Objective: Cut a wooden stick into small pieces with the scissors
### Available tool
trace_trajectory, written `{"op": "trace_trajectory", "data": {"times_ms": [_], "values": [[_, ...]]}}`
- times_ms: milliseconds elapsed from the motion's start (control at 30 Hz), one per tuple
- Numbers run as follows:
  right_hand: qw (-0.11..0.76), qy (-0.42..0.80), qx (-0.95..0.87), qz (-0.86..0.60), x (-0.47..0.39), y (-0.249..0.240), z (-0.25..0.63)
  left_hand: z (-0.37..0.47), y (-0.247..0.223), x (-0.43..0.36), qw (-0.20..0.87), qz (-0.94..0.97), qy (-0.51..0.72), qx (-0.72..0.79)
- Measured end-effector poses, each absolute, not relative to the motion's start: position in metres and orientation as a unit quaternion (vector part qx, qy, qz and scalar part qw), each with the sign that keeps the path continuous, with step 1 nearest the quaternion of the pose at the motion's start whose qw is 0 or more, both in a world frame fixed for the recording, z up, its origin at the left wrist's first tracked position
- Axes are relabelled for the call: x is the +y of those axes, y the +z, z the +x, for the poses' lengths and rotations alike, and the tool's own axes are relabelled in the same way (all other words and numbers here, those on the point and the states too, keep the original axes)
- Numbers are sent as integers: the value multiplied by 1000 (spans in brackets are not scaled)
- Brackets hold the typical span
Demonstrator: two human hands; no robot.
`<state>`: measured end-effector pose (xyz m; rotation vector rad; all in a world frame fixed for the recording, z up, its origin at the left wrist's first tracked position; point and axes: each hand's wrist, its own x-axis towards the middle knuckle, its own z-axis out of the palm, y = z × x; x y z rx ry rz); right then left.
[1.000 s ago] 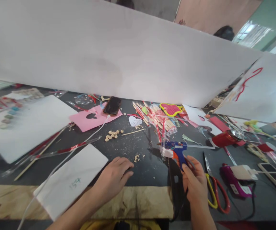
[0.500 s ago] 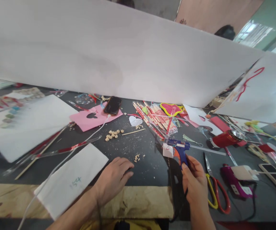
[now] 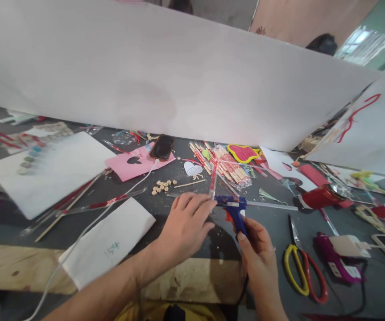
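Observation:
A blue hot glue gun [image 3: 235,214] is in my right hand [image 3: 259,254], its nozzle pointing left and a clear glue stick [image 3: 272,205] coming out of its back. My left hand [image 3: 187,223] is spread palm down, fingertips close to the nozzle; whether they touch it is hard to tell. A clear plastic strip with red parts [image 3: 214,176] stands up near the nozzle. Small beige pieces [image 3: 161,186] and a thin wooden stick [image 3: 189,183] lie beyond my left hand. Behind them is a white paper heart [image 3: 192,169].
Scissors [image 3: 304,267], a red can [image 3: 322,196] and a purple device [image 3: 337,258] are at the right. Pink paper [image 3: 122,166] with a phone [image 3: 162,147], a white folded sheet [image 3: 108,243] and a cable are at the left. A white board [image 3: 145,76] stands behind.
My left hand has moved right and forward to the nozzle. The glue gun has shifted left with my right hand, off the white block. The view has turned slightly left.

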<state>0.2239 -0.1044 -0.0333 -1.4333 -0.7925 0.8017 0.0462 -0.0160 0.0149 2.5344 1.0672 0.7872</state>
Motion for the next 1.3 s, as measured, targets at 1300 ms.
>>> {"op": "trace_trajectory", "data": {"times_ms": [1300], "values": [[499,428,-407,-634,-113,-43,227,60,22,16,89,927,170,324]]}}
